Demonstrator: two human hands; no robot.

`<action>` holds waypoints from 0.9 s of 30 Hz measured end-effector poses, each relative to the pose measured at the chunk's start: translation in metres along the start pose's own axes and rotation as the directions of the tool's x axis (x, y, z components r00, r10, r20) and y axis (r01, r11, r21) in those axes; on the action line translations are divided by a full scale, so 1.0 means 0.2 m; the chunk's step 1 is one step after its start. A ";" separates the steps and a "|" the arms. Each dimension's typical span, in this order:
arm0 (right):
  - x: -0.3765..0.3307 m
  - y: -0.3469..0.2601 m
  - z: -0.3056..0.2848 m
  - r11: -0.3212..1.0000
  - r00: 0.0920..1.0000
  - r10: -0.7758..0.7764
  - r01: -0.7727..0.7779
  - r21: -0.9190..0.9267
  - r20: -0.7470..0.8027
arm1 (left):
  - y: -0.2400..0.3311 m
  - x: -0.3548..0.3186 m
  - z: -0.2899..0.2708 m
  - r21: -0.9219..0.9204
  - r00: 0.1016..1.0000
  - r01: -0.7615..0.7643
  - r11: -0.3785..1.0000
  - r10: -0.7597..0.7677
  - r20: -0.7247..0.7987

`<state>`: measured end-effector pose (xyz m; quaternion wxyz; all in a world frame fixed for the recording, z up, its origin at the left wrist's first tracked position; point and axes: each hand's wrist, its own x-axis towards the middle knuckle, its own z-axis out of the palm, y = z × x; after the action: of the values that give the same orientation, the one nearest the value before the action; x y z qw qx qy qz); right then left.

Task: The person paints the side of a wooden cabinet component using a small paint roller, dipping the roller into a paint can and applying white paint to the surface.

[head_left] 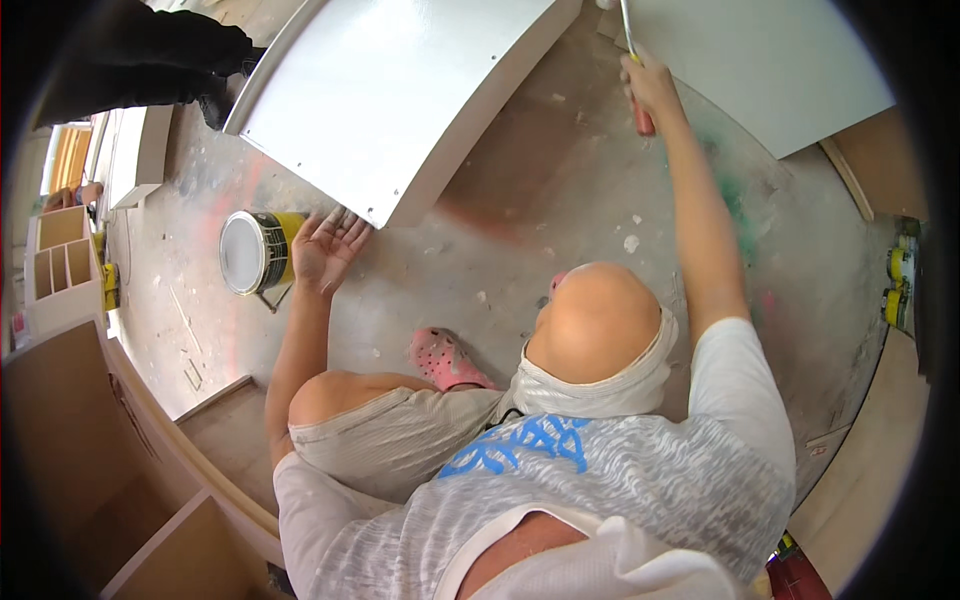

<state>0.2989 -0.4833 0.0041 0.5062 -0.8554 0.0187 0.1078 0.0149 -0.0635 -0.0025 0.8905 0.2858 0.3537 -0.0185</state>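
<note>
My right hand (652, 88) is closed around the red handle of a paint roller (642, 118). Its metal rod runs up to the top edge of the view, where only a bit of a white head shows. My left hand (330, 250) is palm up with fingers stretched out, its fingertips at the near corner of a white glossy panel (380, 90). Whether they bear any of its weight I cannot tell. Small dark holes dot the panel's face near its edges. Beside my left wrist stands a yellow and black paint can (262, 252) with a pale round top.
Another white board (775, 65) lies at the upper right. A person's dark-clothed legs (150, 60) are beyond the panel at the upper left. Open wooden cabinet boxes (60, 400) line the left side. More cans (900, 265) stand at the right edge. The concrete floor (560, 190) is paint-stained.
</note>
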 end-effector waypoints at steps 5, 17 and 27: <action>-0.11 -0.02 0.30 0.988 0.988 -0.149 0.148 -0.038 -0.037 | -0.06 0.09 -0.04 0.191 0.999 -0.046 0.980 0.048 -0.008; -0.37 -0.09 0.35 0.977 0.973 -0.213 0.215 -0.009 0.088 | -0.08 0.04 0.03 0.512 0.989 -0.091 0.854 0.137 -0.052; -0.68 0.14 0.49 0.986 0.958 -0.160 0.167 -0.010 0.237 | -0.13 0.16 -0.04 0.329 0.984 -0.024 0.944 0.080 -0.160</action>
<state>0.1467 -0.4217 -0.0383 0.4991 -0.8428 -0.1136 0.1665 0.0274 -0.0759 -0.0416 0.7976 0.4388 0.4130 -0.0285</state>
